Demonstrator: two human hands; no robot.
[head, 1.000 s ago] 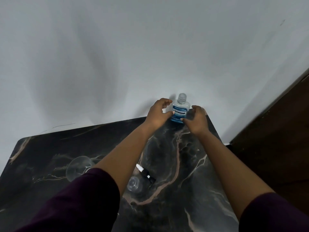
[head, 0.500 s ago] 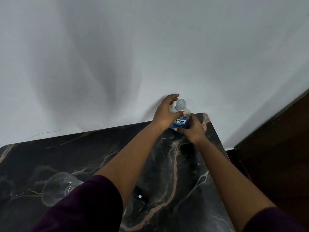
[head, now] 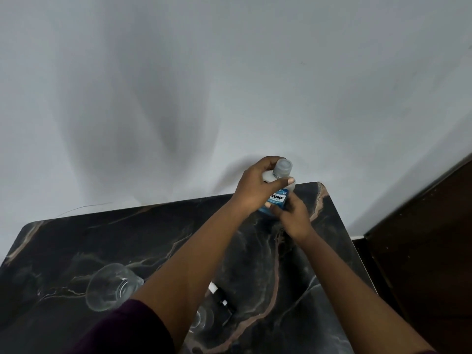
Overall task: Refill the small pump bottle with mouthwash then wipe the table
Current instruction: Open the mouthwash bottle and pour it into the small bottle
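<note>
A clear mouthwash bottle [head: 278, 197] with a blue label and a grey cap stands near the far right corner of the dark marble table [head: 76, 241]. My left hand [head: 258, 187] wraps around its shoulder just under the cap. My right hand [head: 293, 218] grips its lower body from the right. The small pump bottle [head: 204, 319], clear, lies near the table's front, partly hidden by my left forearm; its black and white pump head [head: 221, 297] lies beside it.
A clear drinking glass [head: 109, 287] lies on its side at the left front of the table. A white wall runs right behind the table. Dark wooden furniture [head: 421, 251] stands close to the table's right edge.
My left hand has closed around the bottle's shoulder below the cap, and my right hand has slid in to grip its lower part. The view has tilted upward.
</note>
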